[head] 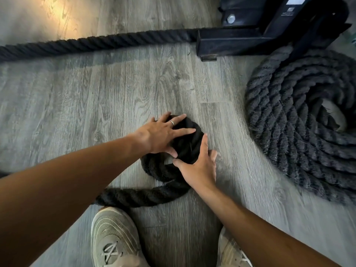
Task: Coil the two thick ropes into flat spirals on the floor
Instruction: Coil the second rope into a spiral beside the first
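Both my hands on the small coil (174, 151), the start of the second rope. Left hand (162, 134) lies flat on its top, fingers straight and spread, pressing. Right hand (199, 166) cups the coil's right edge, fingers straight, thumb at the centre hole. The rope tail (138, 196) runs back-left under my left forearm, just ahead of my left shoe (113, 237). Bare floor (96, 105) beyond and left of my left hand. Finished coil (306, 128) sits well right of my right hand, with a floor strip between.
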`<state>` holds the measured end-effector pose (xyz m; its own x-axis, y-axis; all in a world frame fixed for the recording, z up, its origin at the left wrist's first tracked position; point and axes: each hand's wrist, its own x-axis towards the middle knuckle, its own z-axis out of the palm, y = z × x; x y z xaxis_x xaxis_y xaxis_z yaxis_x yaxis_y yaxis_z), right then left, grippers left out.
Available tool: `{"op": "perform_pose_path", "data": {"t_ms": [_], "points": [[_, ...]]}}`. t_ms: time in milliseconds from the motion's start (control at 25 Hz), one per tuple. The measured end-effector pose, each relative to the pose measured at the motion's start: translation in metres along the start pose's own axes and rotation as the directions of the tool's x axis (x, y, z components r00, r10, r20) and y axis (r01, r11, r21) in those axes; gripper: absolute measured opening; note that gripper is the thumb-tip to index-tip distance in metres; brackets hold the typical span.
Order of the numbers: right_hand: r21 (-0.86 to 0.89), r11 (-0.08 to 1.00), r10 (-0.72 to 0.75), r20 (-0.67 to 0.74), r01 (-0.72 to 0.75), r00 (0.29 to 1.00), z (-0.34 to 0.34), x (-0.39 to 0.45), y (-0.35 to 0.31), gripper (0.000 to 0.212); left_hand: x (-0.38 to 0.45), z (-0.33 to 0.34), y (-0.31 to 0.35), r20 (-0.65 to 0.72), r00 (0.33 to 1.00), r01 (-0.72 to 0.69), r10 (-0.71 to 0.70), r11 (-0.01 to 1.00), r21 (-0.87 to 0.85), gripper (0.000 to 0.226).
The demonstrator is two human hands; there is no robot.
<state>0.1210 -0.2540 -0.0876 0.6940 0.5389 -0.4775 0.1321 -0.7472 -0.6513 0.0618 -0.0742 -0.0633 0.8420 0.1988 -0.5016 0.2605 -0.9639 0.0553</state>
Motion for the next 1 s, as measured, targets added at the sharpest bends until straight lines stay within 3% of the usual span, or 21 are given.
{"op": "perform_pose_path", "data": {"t_ms": [120,280,400,560,680,760,800,920,1000], "points": [[0.011,1.000,0.011,-0.003,-0.011,1.000,-0.002,-0.010,0.003,0.122,0.009,0.003,-0.003,0.032,0.999,0.006,-0.007,0.999,0.037,0.096],[0.153,0.965,0.209,0.027,-0.211,0.977,0.017,-0.037,0.012,0.133,0.008,0.000,-0.003,0.003,0.999,0.035,-0.035,0.999,0.004,0.095],[0.254,0.940,0.225,0.044,-0.229,0.973,0.011,-0.021,0.016,0.125,0.001,0.004,-0.001,-0.012,0.996,0.087,-0.087,0.996,-0.001,0.095],[0.239,0.969,0.065,0.012,-0.066,0.998,-0.018,0.024,0.008,0.111,-0.021,0.013,0.004,-0.053,0.922,0.375,-0.384,0.919,-0.125,0.099],[0.003,0.971,-0.240,-0.066,0.241,0.969,-0.044,0.055,-0.011,0.082,-0.036,0.025,0.023,-0.016,0.838,0.538,-0.546,0.830,-0.149,0.100],[-0.079,0.937,-0.344,-0.019,0.341,0.939,-0.052,0.061,-0.017,0.065,-0.042,0.030,0.035,0.043,0.798,0.600,-0.602,0.785,-0.155,0.098],[-0.090,0.943,-0.324,-0.012,0.321,0.946,-0.048,0.056,-0.013,0.068,-0.043,0.029,0.039,0.035,0.775,0.627,-0.631,0.763,-0.156,0.095],[-0.168,0.982,-0.104,-0.109,0.084,0.989,-0.017,0.009,0.012,0.109,-0.040,0.020,0.040,-0.039,0.757,0.648,-0.652,0.757,-0.076,0.088],[-0.188,0.982,-0.034,-0.133,0.008,0.990,-0.001,-0.015,0.022,0.114,-0.039,0.019,0.041,-0.043,0.773,0.633,-0.633,0.774,-0.015,0.081]]}}
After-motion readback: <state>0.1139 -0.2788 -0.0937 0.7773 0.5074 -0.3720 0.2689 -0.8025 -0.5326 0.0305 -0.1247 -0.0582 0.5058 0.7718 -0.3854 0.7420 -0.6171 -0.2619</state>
